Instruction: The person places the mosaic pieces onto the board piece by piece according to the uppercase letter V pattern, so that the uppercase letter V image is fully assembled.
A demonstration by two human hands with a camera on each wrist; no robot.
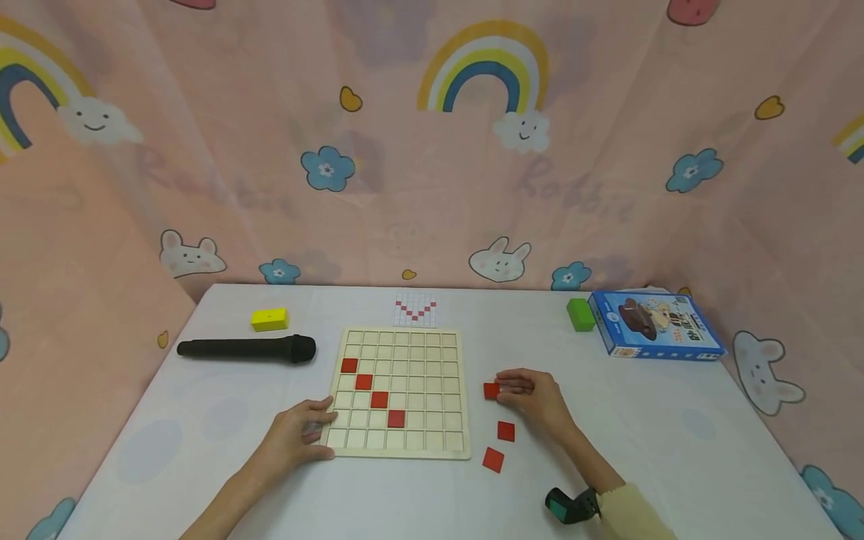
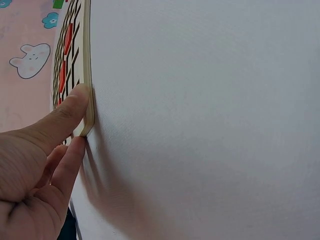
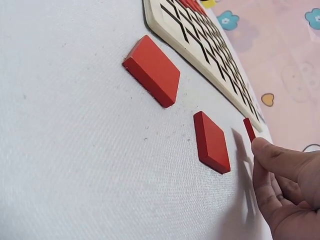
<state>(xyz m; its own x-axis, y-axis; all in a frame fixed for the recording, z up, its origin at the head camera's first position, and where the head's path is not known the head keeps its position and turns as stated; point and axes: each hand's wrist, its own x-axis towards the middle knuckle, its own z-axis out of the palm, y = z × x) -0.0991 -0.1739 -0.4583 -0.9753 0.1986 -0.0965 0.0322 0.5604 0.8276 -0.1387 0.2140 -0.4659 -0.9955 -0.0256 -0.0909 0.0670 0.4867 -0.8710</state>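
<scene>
A pale wooden grid board (image 1: 405,454) lies on the table, with several red square tiles (image 1: 379,400) set in its cells along a diagonal. At the board's near left corner, my left hand (image 1: 293,435) grips the edge between thumb and fingers; the left wrist view shows the thumb (image 2: 75,105) against that edge. Right of the board, my right hand (image 1: 536,397) pinches a red tile (image 3: 249,129) by its edge, thumb and fingertips together. Two loose red tiles (image 1: 505,431) (image 3: 155,70) lie on the cloth nearer the person.
Behind the board lies a small card (image 1: 415,309) printed with a red V of squares. A black microphone (image 1: 246,349) and yellow block (image 1: 269,319) are at left. A green block (image 1: 580,315) and blue box (image 1: 656,325) stand back right. A black device (image 1: 570,506) is at the right wrist.
</scene>
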